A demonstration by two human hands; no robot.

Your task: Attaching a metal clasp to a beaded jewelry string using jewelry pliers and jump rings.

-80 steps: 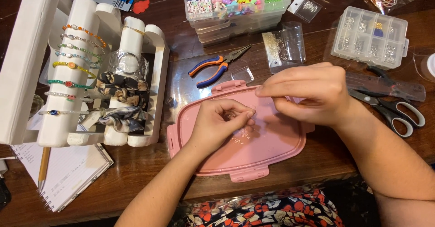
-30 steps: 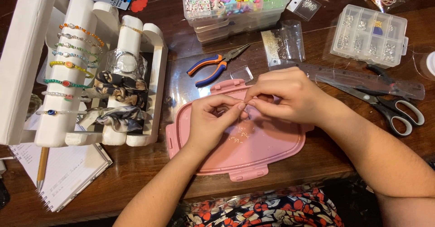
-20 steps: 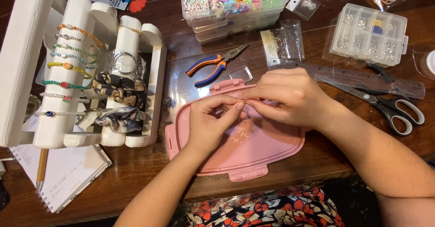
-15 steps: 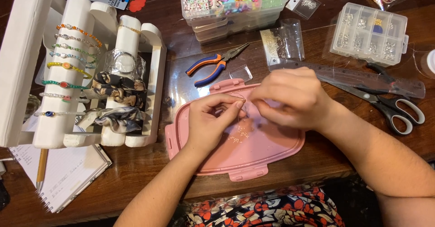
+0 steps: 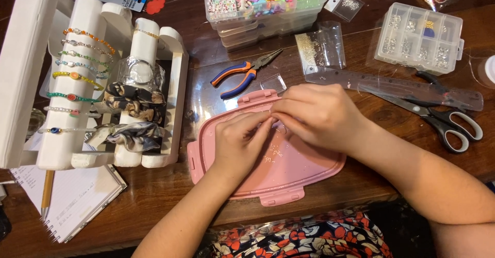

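A pink plastic lid [image 5: 289,173] lies flat on the wooden table in front of me, with tiny pale beads [image 5: 273,152] scattered on it. My left hand [image 5: 240,142] and my right hand [image 5: 319,116] meet over the lid's upper half, fingertips pinched together at one spot. Whatever they pinch is too small to make out; it may be a bead or thread.
Orange-and-blue pliers [image 5: 242,73] lie just beyond the lid. A clear ruler [image 5: 397,88] and black scissors [image 5: 438,119] are to the right. Bead organiser boxes [image 5: 265,0] [image 5: 420,36] sit at the back. A white bracelet stand [image 5: 77,82] and notebook [image 5: 77,201] are on the left.
My right hand has slid left and down from the lid's right side until its fingertips meet my left hand's; both hands now stay pinched together over the lid.
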